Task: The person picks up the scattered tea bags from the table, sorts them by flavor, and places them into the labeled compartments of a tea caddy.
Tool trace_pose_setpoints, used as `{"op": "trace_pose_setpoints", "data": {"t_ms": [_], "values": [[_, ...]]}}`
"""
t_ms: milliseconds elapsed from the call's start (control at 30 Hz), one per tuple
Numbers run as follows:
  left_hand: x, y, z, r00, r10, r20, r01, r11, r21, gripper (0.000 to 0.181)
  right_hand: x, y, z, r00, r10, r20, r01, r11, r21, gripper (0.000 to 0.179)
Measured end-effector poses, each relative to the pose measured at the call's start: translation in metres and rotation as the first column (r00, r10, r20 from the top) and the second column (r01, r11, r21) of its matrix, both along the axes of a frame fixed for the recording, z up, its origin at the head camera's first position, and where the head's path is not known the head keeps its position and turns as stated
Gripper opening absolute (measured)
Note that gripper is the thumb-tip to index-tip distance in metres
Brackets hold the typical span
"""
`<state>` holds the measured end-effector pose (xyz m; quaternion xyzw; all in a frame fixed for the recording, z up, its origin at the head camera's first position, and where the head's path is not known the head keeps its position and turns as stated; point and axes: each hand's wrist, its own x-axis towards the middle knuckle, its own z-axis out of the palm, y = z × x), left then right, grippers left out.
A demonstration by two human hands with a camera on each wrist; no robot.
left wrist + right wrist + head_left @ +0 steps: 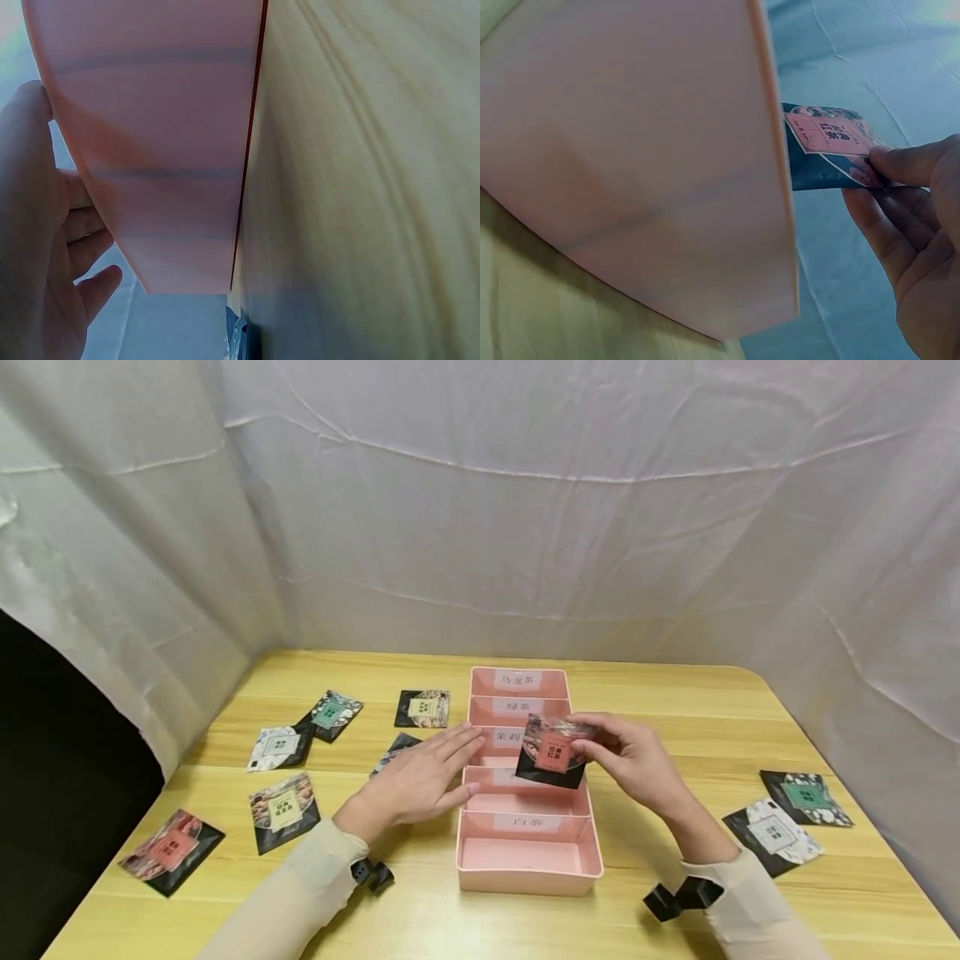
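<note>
Evidently the right hand [636, 760] pinches a square black packet with a red label [553, 752] by its side, thumb against fingers, a grip that leaves the label uncovered; the packet is held over the middle of a long pink box with five compartments [528, 883] (whether it touches a divider, I cannot tell); the left hand [420, 777], grasping nothing, lies with straight fingers at the box's left rim, probably to steady it. The box stands lengthwise on the yellow wood-grain tabletop [652, 693], its far end just short of the far edge; thin dividers run across it, so each compartment is bounded by edges on four sides. Near the tabletop's left edge lies another red-labelled black packet [172, 852]; a yellow-labelled floral packet [285, 812] lies between it and the left hand; by the right edge, a white-labelled packet [772, 835] meets a green-labelled one [806, 798]; a broad stretch of wood separates that pair from the box, giving the right hand more sideways room than the left.
</note>
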<state>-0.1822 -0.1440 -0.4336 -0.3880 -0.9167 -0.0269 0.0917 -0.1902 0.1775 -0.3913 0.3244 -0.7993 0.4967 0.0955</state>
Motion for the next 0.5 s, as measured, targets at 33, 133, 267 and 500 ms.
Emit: {"op": "trace_pose_setpoints", "data": {"t_ms": [33, 133, 267, 500], "values": [[0.000, 0.000, 0.000, 1.000, 0.002, 0.000, -0.002, 1.000, -0.001, 0.072, 0.001, -0.002, -0.001, 1.000, -0.002, 0.002, 0.002, 1.000, 0.004, 0.031], [0.000, 0.000, 0.000, 1.000, 0.003, 0.003, -0.003, 1.000, -0.001, 0.072, 0.002, -0.006, -0.003, 1.000, -0.007, 0.007, 0.007, 1.000, 0.013, 0.028], [0.000, 0.000, -0.001, 1.000, 0.002, 0.002, -0.002, 1.000, 0.000, 0.072, 0.004, -0.010, -0.007, 1.000, -0.022, -0.002, 0.022, 0.999, 0.047, 0.021], [0.000, 0.001, -0.001, 1.000, 0.003, -0.008, -0.003, 1.000, -0.003, 0.073, 0.006, -0.016, -0.012, 1.000, 0.004, 0.016, -0.006, 0.992, 0.128, 0.017]]}}
